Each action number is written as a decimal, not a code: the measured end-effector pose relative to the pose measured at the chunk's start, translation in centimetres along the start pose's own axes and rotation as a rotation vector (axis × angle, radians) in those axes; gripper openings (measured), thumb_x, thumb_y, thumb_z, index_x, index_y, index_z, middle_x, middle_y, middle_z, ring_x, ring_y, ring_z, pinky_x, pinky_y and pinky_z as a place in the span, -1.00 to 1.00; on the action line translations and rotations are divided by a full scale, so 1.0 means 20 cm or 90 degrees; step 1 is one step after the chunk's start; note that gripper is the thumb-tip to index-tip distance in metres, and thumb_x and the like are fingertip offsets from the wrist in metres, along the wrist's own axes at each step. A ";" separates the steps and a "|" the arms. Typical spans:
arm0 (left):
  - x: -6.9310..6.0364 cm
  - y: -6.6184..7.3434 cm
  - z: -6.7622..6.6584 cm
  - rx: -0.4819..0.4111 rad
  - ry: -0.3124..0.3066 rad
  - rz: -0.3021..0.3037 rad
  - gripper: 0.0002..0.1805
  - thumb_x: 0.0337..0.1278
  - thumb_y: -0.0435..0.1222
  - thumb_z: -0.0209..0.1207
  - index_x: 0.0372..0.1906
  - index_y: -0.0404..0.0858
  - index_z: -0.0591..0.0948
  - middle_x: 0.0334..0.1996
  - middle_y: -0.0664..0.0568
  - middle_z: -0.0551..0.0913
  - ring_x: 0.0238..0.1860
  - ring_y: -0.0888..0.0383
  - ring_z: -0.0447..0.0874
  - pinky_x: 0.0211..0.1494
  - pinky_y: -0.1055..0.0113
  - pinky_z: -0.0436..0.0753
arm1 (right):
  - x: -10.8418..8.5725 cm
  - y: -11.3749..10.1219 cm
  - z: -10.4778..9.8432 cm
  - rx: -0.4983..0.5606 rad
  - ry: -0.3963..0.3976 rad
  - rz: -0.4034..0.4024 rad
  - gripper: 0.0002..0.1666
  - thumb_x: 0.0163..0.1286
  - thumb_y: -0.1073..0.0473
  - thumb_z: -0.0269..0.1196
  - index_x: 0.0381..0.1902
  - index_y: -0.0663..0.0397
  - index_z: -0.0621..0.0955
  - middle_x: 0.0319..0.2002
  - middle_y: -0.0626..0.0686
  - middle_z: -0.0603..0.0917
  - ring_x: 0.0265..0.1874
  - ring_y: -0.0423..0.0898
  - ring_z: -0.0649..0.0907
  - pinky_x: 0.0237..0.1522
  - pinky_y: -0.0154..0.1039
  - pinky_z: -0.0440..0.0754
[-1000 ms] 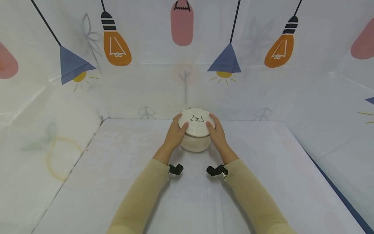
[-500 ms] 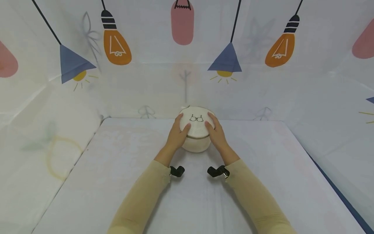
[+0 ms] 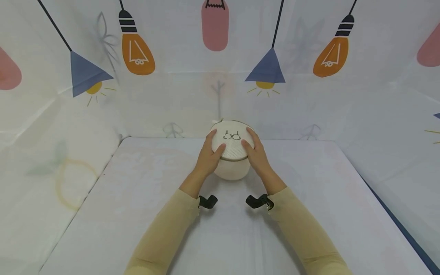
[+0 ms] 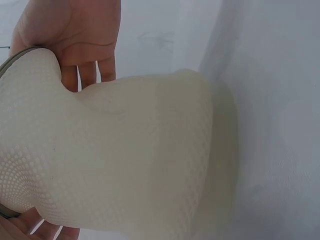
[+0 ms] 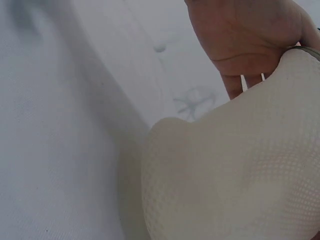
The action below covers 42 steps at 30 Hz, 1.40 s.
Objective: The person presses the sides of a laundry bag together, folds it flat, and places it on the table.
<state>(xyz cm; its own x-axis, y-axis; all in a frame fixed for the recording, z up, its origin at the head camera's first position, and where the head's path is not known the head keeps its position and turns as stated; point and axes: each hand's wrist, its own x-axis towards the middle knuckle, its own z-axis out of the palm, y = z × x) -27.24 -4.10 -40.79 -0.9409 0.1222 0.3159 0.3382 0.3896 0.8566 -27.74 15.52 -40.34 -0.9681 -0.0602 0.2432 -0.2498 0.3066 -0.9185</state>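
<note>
Both hands hold a round off-white mesh laundry bag [image 3: 232,149] near the back edge of the table. Its lid has a dark line drawing, two rounded cups with straps, and a dark zip edge. My left hand [image 3: 208,156] grips the left side of the rim, thumb over the lid. On the other side my right hand [image 3: 257,154] grips the rim in the same way. The bag's soft body [image 4: 130,150] hangs below the hands and looks dented in the left wrist view. In the right wrist view, the mesh wall [image 5: 225,185] bulges near the white surface. Whether the base touches the table is unclear.
A white-covered table [image 3: 158,168] lies beneath the arms. Behind it rises a white cloth wall [image 3: 185,95] printed with lamps and bulbs. Another cloth side [image 3: 38,133] stands at the left. Black wrist cameras [image 3: 208,201] jut inward from both sleeves.
The top of the bag has risen slightly and tipped towards me, showing more of the lid's far edge. Both hands keep their grip and moved slightly with it.
</note>
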 end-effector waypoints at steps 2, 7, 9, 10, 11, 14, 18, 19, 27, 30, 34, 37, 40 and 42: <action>-0.01 0.01 0.00 -0.011 0.003 0.009 -0.27 0.46 -0.05 0.03 0.58 -0.11 0.07 0.55 -0.16 0.13 0.54 -0.06 0.09 0.55 0.06 0.09 | -0.01 -0.01 0.00 0.008 -0.007 -0.006 -0.30 0.59 -0.08 0.00 0.59 -0.20 0.13 0.59 -0.03 0.05 0.57 -0.03 0.02 0.54 0.03 -0.09; -0.01 0.03 -0.01 -0.017 -0.009 0.026 -0.29 0.47 -0.07 0.03 0.57 -0.11 0.08 0.54 -0.17 0.13 0.55 -0.04 0.07 0.56 0.06 0.08 | -0.02 -0.03 -0.01 0.008 -0.020 -0.002 -0.29 0.59 -0.06 0.02 0.60 -0.17 0.12 0.59 -0.02 0.05 0.56 -0.02 0.02 0.54 0.04 -0.07; -0.02 0.03 -0.01 -0.010 -0.019 0.029 -0.30 0.48 -0.06 0.02 0.58 -0.09 0.07 0.55 -0.16 0.12 0.55 -0.04 0.06 0.55 0.05 0.09 | -0.02 -0.04 -0.02 -0.009 -0.024 0.006 -0.28 0.58 -0.06 0.03 0.60 -0.20 0.11 0.59 0.00 0.05 0.56 0.00 0.03 0.53 0.06 -0.05; -0.02 0.03 -0.01 -0.005 -0.025 0.030 -0.29 0.48 -0.05 0.01 0.58 -0.09 0.07 0.55 -0.16 0.11 0.55 -0.05 0.06 0.55 0.04 0.09 | -0.03 -0.05 -0.02 -0.021 -0.028 0.008 -0.27 0.58 -0.06 0.03 0.60 -0.20 0.10 0.60 0.01 0.04 0.56 0.03 0.03 0.53 0.09 -0.04; -0.02 0.02 -0.02 -0.002 -0.029 0.032 -0.29 0.49 -0.03 0.01 0.58 -0.08 0.06 0.55 -0.16 0.10 0.55 -0.05 0.06 0.55 0.03 0.10 | -0.03 -0.06 -0.03 -0.032 -0.034 0.010 -0.26 0.57 -0.07 0.04 0.60 -0.21 0.09 0.60 0.02 0.03 0.56 0.05 0.04 0.52 0.11 -0.03; -0.02 0.02 -0.02 0.005 -0.043 0.035 -0.28 0.49 0.01 -0.01 0.59 -0.08 0.05 0.56 -0.16 0.09 0.55 -0.07 0.05 0.54 -0.01 0.12 | -0.04 -0.06 -0.04 -0.069 -0.050 0.009 -0.22 0.57 -0.11 0.04 0.61 -0.23 0.04 0.60 0.05 0.00 0.56 0.12 0.05 0.50 0.17 0.01; -0.03 0.01 -0.03 0.017 -0.063 0.030 -0.26 0.49 0.05 -0.03 0.59 -0.08 0.04 0.56 -0.16 0.09 0.55 -0.10 0.05 0.53 -0.05 0.13 | -0.04 -0.06 -0.06 -0.099 -0.067 0.006 -0.20 0.57 -0.18 0.01 0.62 -0.24 0.01 0.61 0.07 -0.01 0.55 0.18 0.05 0.48 0.24 0.03; -0.03 0.01 -0.04 0.021 -0.068 0.027 -0.26 0.49 0.06 -0.04 0.59 -0.08 0.04 0.56 -0.16 0.09 0.55 -0.11 0.05 0.53 -0.06 0.13 | -0.05 -0.05 -0.06 -0.104 -0.069 0.008 -0.21 0.57 -0.20 0.00 0.62 -0.26 0.01 0.61 0.06 -0.01 0.55 0.18 0.05 0.47 0.25 0.04; -0.05 0.02 -0.05 0.073 -0.103 0.002 -0.23 0.49 0.07 -0.03 0.61 -0.09 0.00 0.57 -0.11 0.07 0.55 -0.06 0.04 0.54 0.00 0.11 | -0.05 -0.02 -0.05 -0.097 -0.065 -0.013 -0.23 0.57 -0.16 0.04 0.60 -0.21 0.08 0.59 0.09 0.04 0.55 0.16 0.07 0.48 0.23 0.02; -0.06 0.03 -0.06 0.083 -0.111 -0.002 -0.23 0.50 0.08 -0.04 0.61 -0.08 -0.02 0.58 -0.08 0.06 0.56 -0.03 0.03 0.55 0.03 0.11 | -0.06 -0.02 -0.04 -0.075 -0.060 -0.023 -0.23 0.56 -0.12 0.07 0.60 -0.15 0.10 0.59 0.09 0.04 0.55 0.15 0.06 0.49 0.21 0.01; -0.07 0.03 -0.06 0.062 -0.109 -0.006 -0.23 0.50 0.05 -0.02 0.61 -0.07 -0.02 0.57 -0.14 0.05 0.55 -0.09 0.04 0.53 -0.02 0.13 | -0.06 0.00 -0.03 -0.040 -0.054 -0.024 -0.24 0.56 -0.10 0.09 0.59 -0.13 0.13 0.59 0.08 0.05 0.55 0.12 0.05 0.51 0.16 0.01; -0.07 0.02 -0.05 0.033 -0.106 -0.018 -0.23 0.49 0.03 0.01 0.60 -0.03 -0.03 0.57 -0.18 0.04 0.54 -0.14 0.06 0.52 -0.07 0.15 | -0.06 0.00 -0.03 -0.016 -0.051 -0.021 -0.24 0.55 -0.08 0.11 0.59 -0.12 0.14 0.59 0.08 0.05 0.55 0.10 0.05 0.51 0.13 0.00; -0.07 0.02 -0.05 -0.002 -0.100 -0.026 -0.24 0.48 0.00 0.04 0.60 0.01 -0.03 0.57 -0.18 0.02 0.54 -0.15 0.05 0.53 -0.07 0.13 | -0.06 0.00 -0.02 0.007 -0.049 -0.016 -0.23 0.54 -0.06 0.13 0.58 -0.12 0.14 0.59 0.08 0.05 0.55 0.09 0.05 0.52 0.11 0.00; -0.07 0.02 -0.05 -0.020 -0.091 -0.026 -0.25 0.48 -0.02 0.05 0.59 0.02 -0.02 0.58 -0.17 0.02 0.55 -0.13 0.03 0.54 -0.05 0.09 | -0.06 0.00 -0.01 0.020 -0.050 -0.012 -0.23 0.54 -0.06 0.14 0.58 -0.12 0.14 0.59 0.08 0.04 0.55 0.09 0.05 0.52 0.10 0.00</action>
<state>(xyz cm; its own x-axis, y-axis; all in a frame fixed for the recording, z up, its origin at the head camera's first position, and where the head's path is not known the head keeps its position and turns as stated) -25.70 -4.95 -40.53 -0.9459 0.2371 0.2214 0.2984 0.3681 0.8806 -26.58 15.82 -40.54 -0.9614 -0.1402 0.2366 -0.2674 0.2754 -0.9234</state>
